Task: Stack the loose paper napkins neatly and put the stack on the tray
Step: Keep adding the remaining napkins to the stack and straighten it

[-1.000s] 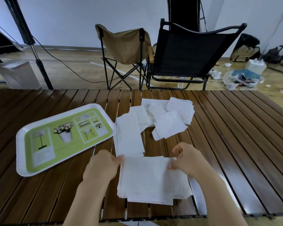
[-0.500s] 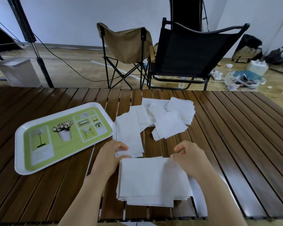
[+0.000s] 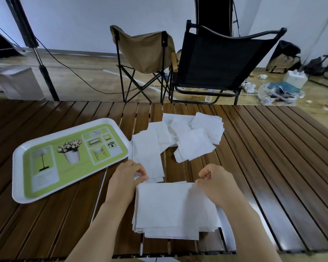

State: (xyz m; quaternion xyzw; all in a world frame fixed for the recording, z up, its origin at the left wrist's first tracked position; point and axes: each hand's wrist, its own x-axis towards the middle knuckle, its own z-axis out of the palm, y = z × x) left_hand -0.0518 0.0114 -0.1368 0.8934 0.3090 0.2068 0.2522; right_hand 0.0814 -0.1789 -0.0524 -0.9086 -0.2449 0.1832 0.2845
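Note:
A rough stack of white paper napkins [image 3: 175, 208] lies on the wooden slat table near its front edge. My left hand [image 3: 126, 178] pinches the near corner of a loose napkin [image 3: 147, 154] just beyond the stack's left corner. At the stack's far right corner rests my right hand [image 3: 215, 181], its fingers curled over the top napkin's edge. More loose napkins [image 3: 195, 133] lie scattered in the middle of the table. The white tray [image 3: 17, 167] with a green printed face sits to the left, holding nothing.
Slats of the brown table [image 3: 273, 157] run away from me. Behind it stand a tan folding chair [image 3: 144, 52] and a black chair [image 3: 222, 59]. A light stand pole [image 3: 40, 59] and cables are on the floor at left, clutter at right.
My left hand left the stack's far left corner and moved forward onto the loose napkin beyond it. My right hand stayed at the stack's right corner.

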